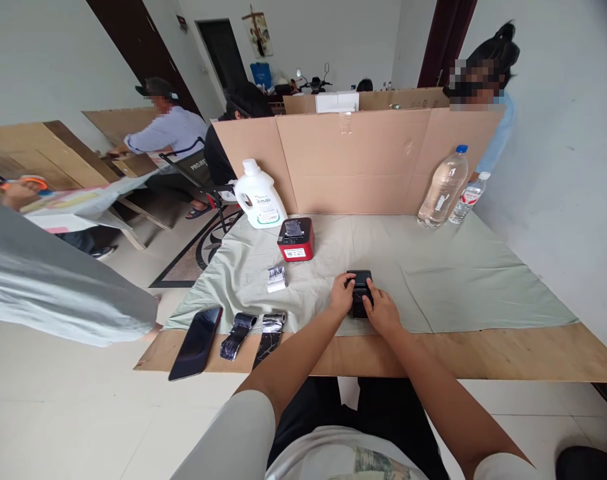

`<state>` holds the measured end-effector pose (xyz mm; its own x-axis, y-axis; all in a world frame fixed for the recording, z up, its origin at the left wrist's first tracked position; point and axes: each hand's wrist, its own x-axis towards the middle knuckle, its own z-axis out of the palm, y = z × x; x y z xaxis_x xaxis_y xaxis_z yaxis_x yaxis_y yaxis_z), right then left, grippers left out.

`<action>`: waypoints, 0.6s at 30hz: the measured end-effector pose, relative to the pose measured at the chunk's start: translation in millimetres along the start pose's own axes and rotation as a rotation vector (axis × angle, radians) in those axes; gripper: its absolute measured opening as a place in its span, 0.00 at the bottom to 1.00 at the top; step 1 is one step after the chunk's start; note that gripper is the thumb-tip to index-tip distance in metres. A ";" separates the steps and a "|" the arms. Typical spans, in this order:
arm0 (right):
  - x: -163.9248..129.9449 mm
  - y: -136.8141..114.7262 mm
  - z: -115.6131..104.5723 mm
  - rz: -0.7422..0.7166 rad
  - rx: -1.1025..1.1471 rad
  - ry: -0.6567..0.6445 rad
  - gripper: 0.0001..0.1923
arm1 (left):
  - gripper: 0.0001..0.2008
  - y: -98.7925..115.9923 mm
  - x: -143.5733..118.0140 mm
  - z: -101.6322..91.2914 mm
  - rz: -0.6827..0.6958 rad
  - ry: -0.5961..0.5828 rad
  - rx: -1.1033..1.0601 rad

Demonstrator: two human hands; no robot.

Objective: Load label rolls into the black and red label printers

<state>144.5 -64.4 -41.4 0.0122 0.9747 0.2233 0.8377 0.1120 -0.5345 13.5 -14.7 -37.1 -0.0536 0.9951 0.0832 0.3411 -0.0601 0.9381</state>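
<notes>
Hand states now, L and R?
Left hand: fingers on left side of black device; grip unclear.
Right hand: fingers on its right side; grip unclear.

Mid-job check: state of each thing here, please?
Left hand, on black device
Right hand, on black device
Black device, open or shut unclear
Phone, flat, screen dark
Left roll, partly unwound
Right roll, partly unwound
Printed strip, curled
Red printer, dark strip on top
Jug, upright, capped
Large bottle, upright, capped
Small bottle, upright, capped
Cardboard, standing
</notes>
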 end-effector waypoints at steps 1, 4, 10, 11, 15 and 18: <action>-0.3 -1.3 -2.0 -0.004 -0.038 -0.009 0.26 | 0.12 -0.2 1.0 0.3 -0.035 0.010 -0.067; 0.1 -4.6 -8.4 -0.002 -0.132 -0.063 0.26 | 0.15 0.0 2.9 0.9 -0.157 0.032 -0.288; 3.2 -5.6 -15.8 -0.015 -0.193 -0.123 0.26 | 0.20 1.8 5.2 2.9 -0.214 0.066 -0.395; 2.8 -5.4 -15.6 -0.017 -0.195 -0.118 0.26 | 0.19 1.2 4.8 3.3 -0.210 0.056 -0.374; -1.2 -8.2 -13.1 -0.008 -0.200 -0.093 0.26 | 0.17 -7.6 -0.8 2.1 -0.168 0.024 -0.333; -4.1 -18.1 -9.2 0.046 -0.178 -0.044 0.31 | 0.13 -20.8 -7.9 -0.2 -0.120 0.054 -0.350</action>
<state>134.3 -72.2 -25.1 0.0325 0.9859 0.1641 0.9204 0.0345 -0.3895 6.7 -21.3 -57.2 -0.1261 0.9917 -0.0250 -0.0113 0.0238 0.9997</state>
